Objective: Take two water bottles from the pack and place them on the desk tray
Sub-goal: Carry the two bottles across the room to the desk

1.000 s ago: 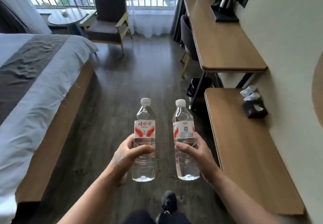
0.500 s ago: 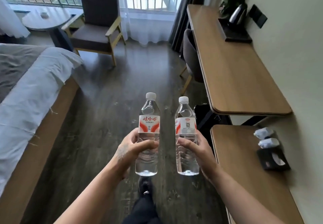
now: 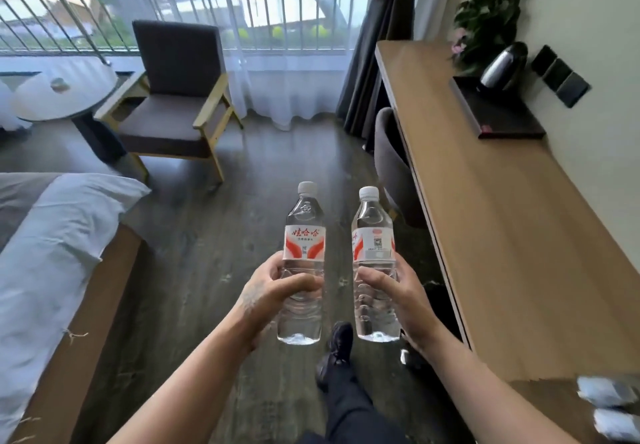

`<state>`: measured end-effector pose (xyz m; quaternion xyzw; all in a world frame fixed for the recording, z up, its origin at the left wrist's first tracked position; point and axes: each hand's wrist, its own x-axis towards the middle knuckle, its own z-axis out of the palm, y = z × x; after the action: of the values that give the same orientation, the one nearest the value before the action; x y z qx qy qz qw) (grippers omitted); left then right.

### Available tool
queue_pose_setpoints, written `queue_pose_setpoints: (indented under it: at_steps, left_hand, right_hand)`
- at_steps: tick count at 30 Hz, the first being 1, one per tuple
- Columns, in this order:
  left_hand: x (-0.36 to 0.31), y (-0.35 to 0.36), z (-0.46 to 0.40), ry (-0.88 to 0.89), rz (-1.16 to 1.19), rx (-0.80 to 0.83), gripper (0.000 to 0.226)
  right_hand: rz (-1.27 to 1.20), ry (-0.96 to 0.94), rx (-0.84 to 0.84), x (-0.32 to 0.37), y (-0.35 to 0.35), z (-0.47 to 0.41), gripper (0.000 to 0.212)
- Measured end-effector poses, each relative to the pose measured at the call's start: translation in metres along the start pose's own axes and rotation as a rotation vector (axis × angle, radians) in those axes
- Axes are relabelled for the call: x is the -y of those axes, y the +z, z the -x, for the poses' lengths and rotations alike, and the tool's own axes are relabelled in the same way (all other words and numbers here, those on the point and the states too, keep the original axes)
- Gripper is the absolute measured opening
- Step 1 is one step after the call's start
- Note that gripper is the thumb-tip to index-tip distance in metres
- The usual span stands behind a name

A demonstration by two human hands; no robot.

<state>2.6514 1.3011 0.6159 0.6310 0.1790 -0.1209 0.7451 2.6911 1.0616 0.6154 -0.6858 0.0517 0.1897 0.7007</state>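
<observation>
- Left hand (image 3: 266, 291) and right hand (image 3: 401, 301) stayed wrapped around one upright bottle each: left bottle (image 3: 304, 235), right bottle (image 3: 373, 235).
- Desk (image 3: 502, 208) and tray (image 3: 498, 111) had drawn nearer since a second earlier; judged carry phase, placement pending.

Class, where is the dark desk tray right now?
In the head view, the dark tray lies far right on the desk, under the kettle, beside the plant.

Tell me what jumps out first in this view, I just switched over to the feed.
Two clear water bottles held upright side by side at centre frame: the left bottle in the left hand, the right bottle in the right hand. Along the right wall runs a long wooden desk, with a dark tray at its far end carrying a kettle.
</observation>
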Motion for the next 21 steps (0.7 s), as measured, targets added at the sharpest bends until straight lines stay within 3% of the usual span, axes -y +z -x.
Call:
queue_pose_setpoints:
  at_steps: [7, 11, 14, 21]
  left_hand:
    - [-0.093, -0.015, -0.187, -0.047, 0.059, -0.089, 0.052]
    - [-0.149, -0.023, -0.275, -0.052, 0.089, -0.124, 0.07]
    - [-0.185, -0.033, -0.34, -0.043, 0.12, -0.118, 0.069]
    - [-0.252, -0.074, -0.516, -0.027, 0.053, -0.077, 0.057]
  right_hand:
    - [0.02, 0.0, 0.07, 0.077, -0.006, -0.219, 0.077]
    - [0.016, 0.009, 0.078, 0.121, -0.009, -0.324, 0.08]
    - [-0.021, 0.035, 0.088, 0.146, -0.004, -0.396, 0.081]
    - [0.005, 0.032, 0.062, 0.186, 0.019, -0.572, 0.059]
